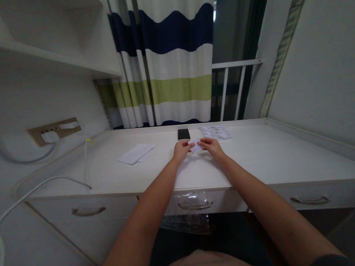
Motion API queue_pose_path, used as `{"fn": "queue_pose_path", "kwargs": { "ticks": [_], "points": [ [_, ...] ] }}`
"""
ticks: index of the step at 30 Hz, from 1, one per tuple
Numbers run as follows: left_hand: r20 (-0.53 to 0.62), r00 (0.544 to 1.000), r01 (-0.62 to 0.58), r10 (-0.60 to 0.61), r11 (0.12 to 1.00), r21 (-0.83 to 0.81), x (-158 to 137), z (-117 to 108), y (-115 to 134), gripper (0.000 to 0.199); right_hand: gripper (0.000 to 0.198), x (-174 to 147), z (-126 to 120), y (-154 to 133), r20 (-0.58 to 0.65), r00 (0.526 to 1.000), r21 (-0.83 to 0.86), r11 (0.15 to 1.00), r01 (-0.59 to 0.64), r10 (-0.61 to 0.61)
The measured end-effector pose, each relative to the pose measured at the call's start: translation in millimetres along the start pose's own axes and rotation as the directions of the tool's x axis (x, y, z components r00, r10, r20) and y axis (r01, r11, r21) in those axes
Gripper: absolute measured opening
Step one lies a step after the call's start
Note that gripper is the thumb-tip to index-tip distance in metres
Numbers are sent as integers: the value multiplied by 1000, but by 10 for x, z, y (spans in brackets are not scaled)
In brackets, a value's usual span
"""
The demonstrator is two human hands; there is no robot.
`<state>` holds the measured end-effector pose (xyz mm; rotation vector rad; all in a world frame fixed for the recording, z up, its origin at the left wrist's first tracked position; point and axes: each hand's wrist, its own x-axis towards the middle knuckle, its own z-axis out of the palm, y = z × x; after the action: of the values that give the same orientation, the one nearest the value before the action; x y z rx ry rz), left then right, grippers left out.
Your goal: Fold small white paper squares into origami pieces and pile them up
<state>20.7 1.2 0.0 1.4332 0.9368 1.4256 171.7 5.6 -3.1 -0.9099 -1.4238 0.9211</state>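
Observation:
Between my two hands is a small piece of white paper (195, 146), held a little above the desk. The fingertips of my left hand (182, 149) pinch its left side. On its right side, my right hand (210, 144) grips it between thumb and fingers. Just beyond my left hand lies a dark phone (183, 135), flat on the desk. A cluster of small white paper pieces (216, 132) rests behind my right hand. Off to the left, a few white paper sheets (136, 153) lie partly overlapping. Whether the held paper is folded is too small to tell.
The white desk (265, 156) has drawers along its front, with a clear plastic bag (189, 221) hanging at the middle one. A white cable (52, 179) reaches over the left edge. Behind are a striped curtain (181, 62) and a wall socket (55, 131) at left.

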Motion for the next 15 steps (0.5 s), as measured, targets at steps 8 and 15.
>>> {"fn": "queue_pose_path", "kwargs": {
  "ticks": [8,15],
  "points": [
    [-69,997,-20,18,999,-30,-1,-3,0,21,36,19,-4,27,19,1000,-16,1000,-9,10],
    [-76,997,-16,13,999,-37,2,3,9,21,37,-11,11,-11,-3,1000,3,1000,-29,29]
  ]
}}
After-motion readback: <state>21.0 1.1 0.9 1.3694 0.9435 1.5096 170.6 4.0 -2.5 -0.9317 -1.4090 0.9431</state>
